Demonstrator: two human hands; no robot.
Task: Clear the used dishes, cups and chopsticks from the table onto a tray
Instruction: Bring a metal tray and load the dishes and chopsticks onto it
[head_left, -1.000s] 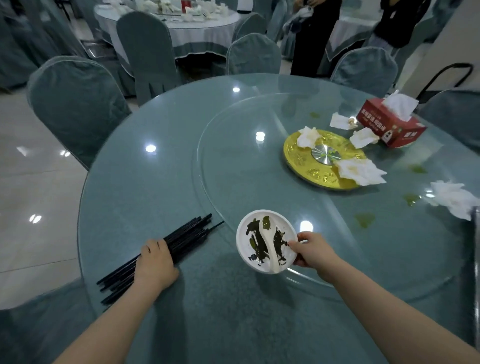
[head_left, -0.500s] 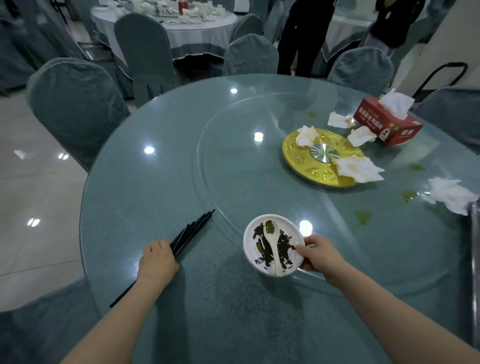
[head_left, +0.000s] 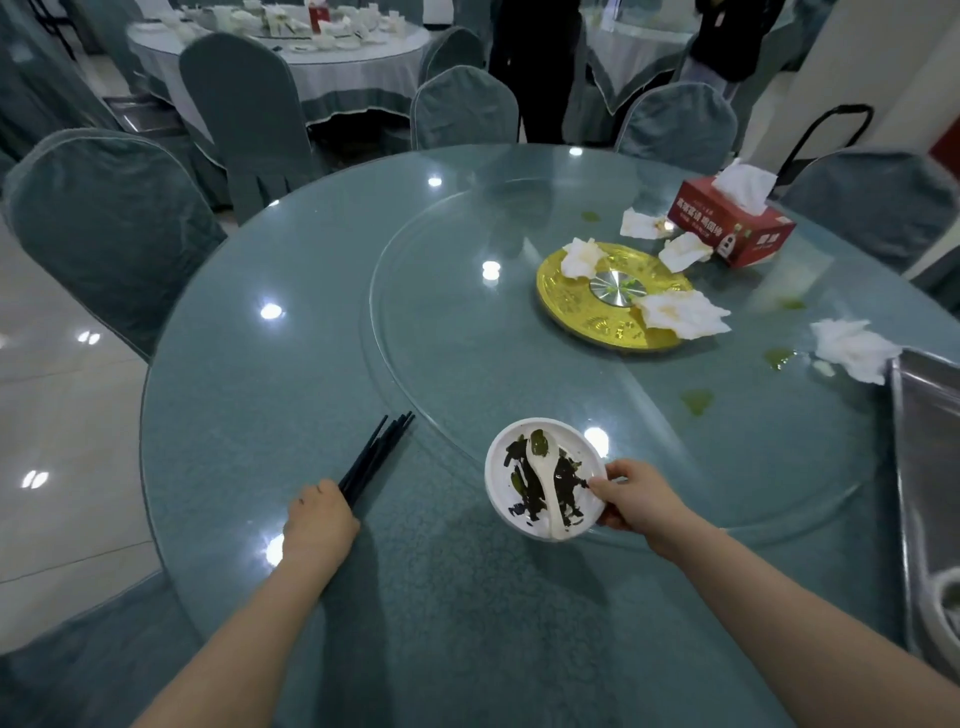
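- Two hands are engaged at the near edge of the round glass tabletop (head_left: 311, 364).
- Left hand (head_left: 318, 519): closed around the near ends of a bundle of black chopsticks (head_left: 382, 449). The far ends fan out slightly and point toward the glass turntable (head_left: 467, 291). Whether the tips rest on the tabletop or are lifted clear cannot be determined.
- Right hand (head_left: 636, 496): grasping the right rim of a white bowl (head_left: 545, 478), thumb over the edge. The bowl holds dark green leftovers and a white spoon (head_left: 545, 480) lying across it. The bowl overlaps the near edge of the turntable and appears tilted or slightly raised.
- Tray (head_left: 924, 467): a metal edge shows at the far right of the frame, beside the tabletop. A white rim is visible low inside it. This is judged to be the destination.
- Step in hand, as judged: collection of the last dishware items. Both hands are loaded; neither load has reached the tray yet.
- Next move calls for: carrying both loads rightward to the tray. Keep the bowl level so that the spoon and residue do not slide out. Keep the chopstick bundle firmly clenched so that no stick slips free.
- Remaining on the tabletop: crumpled napkins (head_left: 680, 312), a red tissue box (head_left: 732, 226), a gold centre disc (head_left: 613, 293) and green spills. No other dishes or cups are visible on it.
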